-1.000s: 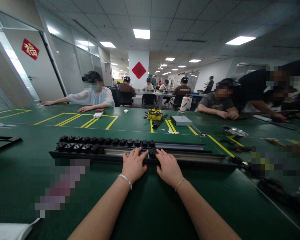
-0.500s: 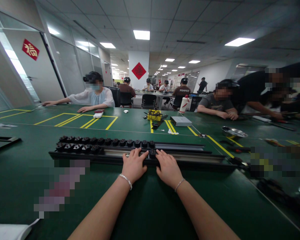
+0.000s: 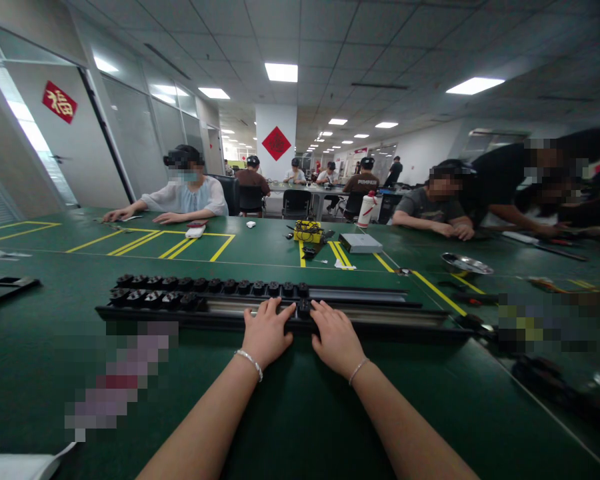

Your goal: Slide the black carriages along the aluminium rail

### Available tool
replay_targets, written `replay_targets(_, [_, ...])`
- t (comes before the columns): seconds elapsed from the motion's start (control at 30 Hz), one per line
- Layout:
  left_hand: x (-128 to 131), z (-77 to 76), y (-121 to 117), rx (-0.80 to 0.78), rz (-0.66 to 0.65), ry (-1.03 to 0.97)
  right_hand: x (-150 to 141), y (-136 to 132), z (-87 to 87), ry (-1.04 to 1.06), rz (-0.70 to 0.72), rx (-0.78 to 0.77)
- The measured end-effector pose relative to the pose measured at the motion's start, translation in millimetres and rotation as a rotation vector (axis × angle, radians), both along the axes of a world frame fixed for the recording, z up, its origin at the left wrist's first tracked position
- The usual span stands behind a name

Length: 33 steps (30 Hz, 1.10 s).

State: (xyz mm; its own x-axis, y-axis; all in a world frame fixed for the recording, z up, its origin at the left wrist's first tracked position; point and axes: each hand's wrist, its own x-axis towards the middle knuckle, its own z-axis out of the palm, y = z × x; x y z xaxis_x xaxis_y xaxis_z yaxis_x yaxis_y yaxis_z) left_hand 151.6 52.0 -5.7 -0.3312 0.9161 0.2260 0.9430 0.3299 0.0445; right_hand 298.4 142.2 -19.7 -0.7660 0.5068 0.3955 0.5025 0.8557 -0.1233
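Note:
A long black track (image 3: 400, 321) with a pale metallic channel lies crosswise before me on the green table. Small black socket-like blocks (image 3: 153, 297) sit in its left part. One such black block (image 3: 305, 308) stands alone in the channel between my hands. My left hand (image 3: 269, 331) rests on the track just left of this block, fingers apart and one fingertip close to it. On its other side, my right hand (image 3: 336, 335) lies with stretched fingers, the foremost at the block's edge. Whether either fingertip presses on it, I cannot tell.
Behind lies a second track (image 3: 360, 294) with a row of black blocks. Farther back are a yellow box with black cables (image 3: 308, 231), a grey box (image 3: 361, 243), a bottle (image 3: 367, 209) and a metal bowl (image 3: 466, 263). Several people sit around.
My hands and the lone block keep the same place on the track. The view shifts slightly. Across the table on the left, a person's outstretched hand has drawn inward.

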Motion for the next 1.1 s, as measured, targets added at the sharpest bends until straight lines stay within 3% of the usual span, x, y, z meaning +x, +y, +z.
replay_targets(1.1, [1.8, 3.9, 0.3, -0.018, 0.012, -0.019, -0.8, 1.5, -2.2, 0.009, -0.013, 0.003])
